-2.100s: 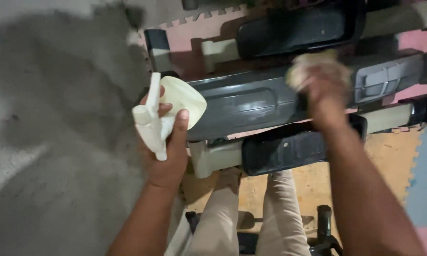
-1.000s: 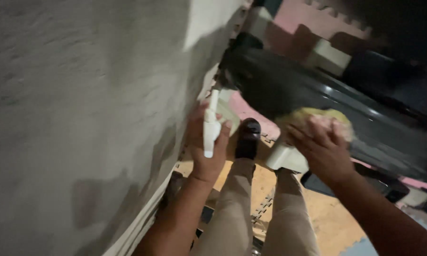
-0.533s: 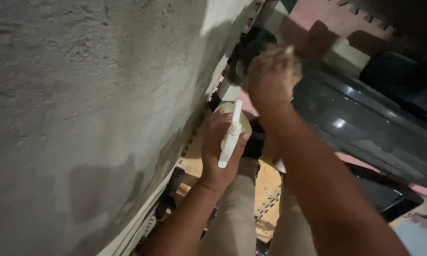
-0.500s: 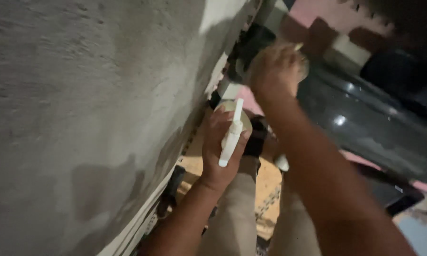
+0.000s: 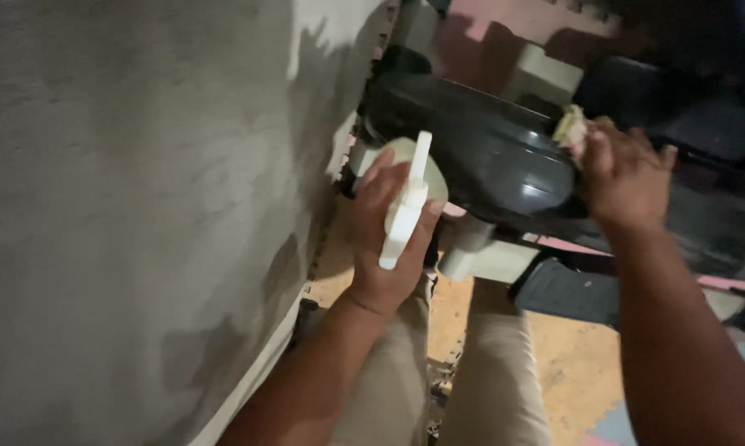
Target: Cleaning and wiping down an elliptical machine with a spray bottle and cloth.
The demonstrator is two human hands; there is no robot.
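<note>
Left hand is wrapped around a white spray bottle, beside the grey concrete wall. Right hand presses a yellowish cloth onto the glossy black bumper panel. Orange foam mat lies below, past tan-trousered legs.

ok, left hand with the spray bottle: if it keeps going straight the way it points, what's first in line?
Likely the dark glossy bumper panel. The left hand holds the white spray bottle nozzle-up toward the panel's rounded end, with nothing visible between them. Depth is unclear, so the gap can't be judged.
</note>
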